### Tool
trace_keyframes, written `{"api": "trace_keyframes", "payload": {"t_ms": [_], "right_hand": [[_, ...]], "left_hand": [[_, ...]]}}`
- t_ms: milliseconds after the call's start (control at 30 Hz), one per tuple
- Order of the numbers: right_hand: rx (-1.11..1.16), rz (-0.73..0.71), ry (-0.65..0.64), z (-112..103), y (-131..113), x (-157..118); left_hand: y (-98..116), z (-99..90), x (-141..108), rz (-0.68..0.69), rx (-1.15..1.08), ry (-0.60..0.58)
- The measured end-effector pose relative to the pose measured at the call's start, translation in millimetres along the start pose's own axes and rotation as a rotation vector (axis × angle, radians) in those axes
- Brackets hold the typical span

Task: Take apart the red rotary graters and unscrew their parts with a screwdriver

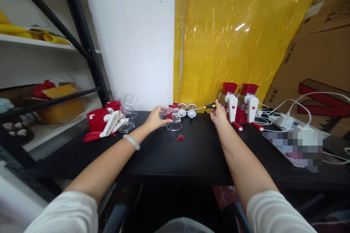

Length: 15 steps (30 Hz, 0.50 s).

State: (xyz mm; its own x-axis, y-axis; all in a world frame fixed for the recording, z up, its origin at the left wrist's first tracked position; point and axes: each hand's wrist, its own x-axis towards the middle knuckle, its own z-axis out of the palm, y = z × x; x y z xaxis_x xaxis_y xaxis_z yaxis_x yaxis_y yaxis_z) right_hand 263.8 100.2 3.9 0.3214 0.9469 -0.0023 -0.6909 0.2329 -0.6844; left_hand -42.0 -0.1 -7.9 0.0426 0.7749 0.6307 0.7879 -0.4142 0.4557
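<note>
A clear plastic grater housing [176,117] rests low over the black table, and my left hand [155,118] is closed around its left side. In my right hand [218,115] is a screwdriver [210,106] with a yellow and black handle. Its long shaft points left, and the tip reaches the clear housing; whether it sits in a screw I cannot tell. In front of the housing lies a small red part [179,138] with what look like screws beside it. Two white-rimmed grater drums [191,110] stand just behind the shaft.
Two assembled red-and-white rotary graters [232,107] stand right of my right hand. Red grater bases [97,120] and clear parts [127,127] sit at left. White cables, a power strip [314,131] and a blurred-out flat device [290,149] lie right. A shelf rack [79,36] borders the left.
</note>
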Motion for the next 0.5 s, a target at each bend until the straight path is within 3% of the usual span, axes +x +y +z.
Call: {"api": "trace_keyframes", "payload": {"t_ms": [267, 500], "right_hand": [[0.018, -0.007, 0.068, -15.4, 4.0, -6.1], [0.016, -0.029, 0.101, -14.4, 6.8, -3.5]], "left_hand": [[-1.0, 2.7, -16.2, -0.135, -0.107, 0.159], [-16.6, -0.2, -23.7, -0.269, -0.2, 0.233]]}}
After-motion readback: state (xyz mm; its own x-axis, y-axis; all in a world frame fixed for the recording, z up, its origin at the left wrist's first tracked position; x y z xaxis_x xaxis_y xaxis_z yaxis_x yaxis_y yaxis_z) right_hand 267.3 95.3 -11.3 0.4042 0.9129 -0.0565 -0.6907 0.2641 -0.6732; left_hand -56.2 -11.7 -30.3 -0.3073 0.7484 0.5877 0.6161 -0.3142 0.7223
